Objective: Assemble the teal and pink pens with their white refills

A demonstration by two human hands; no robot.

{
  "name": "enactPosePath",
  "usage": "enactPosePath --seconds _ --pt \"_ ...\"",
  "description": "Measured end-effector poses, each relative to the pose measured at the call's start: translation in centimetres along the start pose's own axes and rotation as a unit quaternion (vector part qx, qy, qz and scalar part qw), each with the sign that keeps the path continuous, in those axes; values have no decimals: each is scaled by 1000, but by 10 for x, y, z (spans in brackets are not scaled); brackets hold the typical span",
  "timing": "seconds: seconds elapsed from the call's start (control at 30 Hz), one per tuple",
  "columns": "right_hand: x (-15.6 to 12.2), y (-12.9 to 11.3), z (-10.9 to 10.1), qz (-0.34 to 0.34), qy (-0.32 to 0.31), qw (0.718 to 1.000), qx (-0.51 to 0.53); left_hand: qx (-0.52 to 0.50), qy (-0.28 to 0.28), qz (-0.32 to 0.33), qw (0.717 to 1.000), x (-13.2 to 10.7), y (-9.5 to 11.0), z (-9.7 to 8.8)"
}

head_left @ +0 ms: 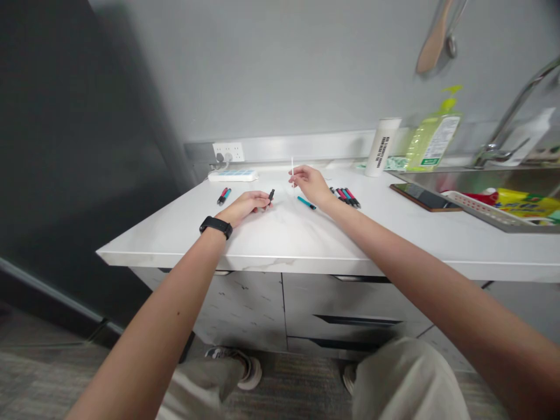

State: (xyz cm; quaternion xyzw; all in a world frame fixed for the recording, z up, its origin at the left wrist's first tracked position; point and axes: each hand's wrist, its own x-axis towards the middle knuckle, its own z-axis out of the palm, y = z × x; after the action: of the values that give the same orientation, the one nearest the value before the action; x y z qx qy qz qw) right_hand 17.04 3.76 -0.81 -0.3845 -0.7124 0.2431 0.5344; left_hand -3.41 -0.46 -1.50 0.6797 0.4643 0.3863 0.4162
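My left hand [251,204], with a black band on its wrist, pinches a short black pen part [271,196] just above the white counter [262,239]. Between the fingertips of my right hand [310,181] a thin white pen refill [292,166] stands upright. Below that hand a teal pen barrel [306,203] lies on the counter. Two pens, one red and one teal [224,196], lie side by side to the left. Beyond my right wrist several red and black pens [346,197] lie in a row, partly hidden by the forearm.
A white power strip [233,175] sits against the wall below a socket [228,152]. To the right are a white tube [382,147], a yellow-green pump bottle [434,137], a phone [425,197] and a sink with a faucet [492,153]. The counter's front edge is close to me.
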Motion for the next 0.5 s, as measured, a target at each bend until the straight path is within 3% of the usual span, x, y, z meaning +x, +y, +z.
enactPosePath --seconds 0.1,0.2,0.5 --pt "1 2 -2 40 21 993 110 2 -5 -6 1000 1 -2 -1" --pt "-3 0 -4 39 11 983 178 8 -17 -3 1000 1 -1 0" --pt "-6 -2 -5 33 -17 978 206 26 -31 -3 999 2 1 0"
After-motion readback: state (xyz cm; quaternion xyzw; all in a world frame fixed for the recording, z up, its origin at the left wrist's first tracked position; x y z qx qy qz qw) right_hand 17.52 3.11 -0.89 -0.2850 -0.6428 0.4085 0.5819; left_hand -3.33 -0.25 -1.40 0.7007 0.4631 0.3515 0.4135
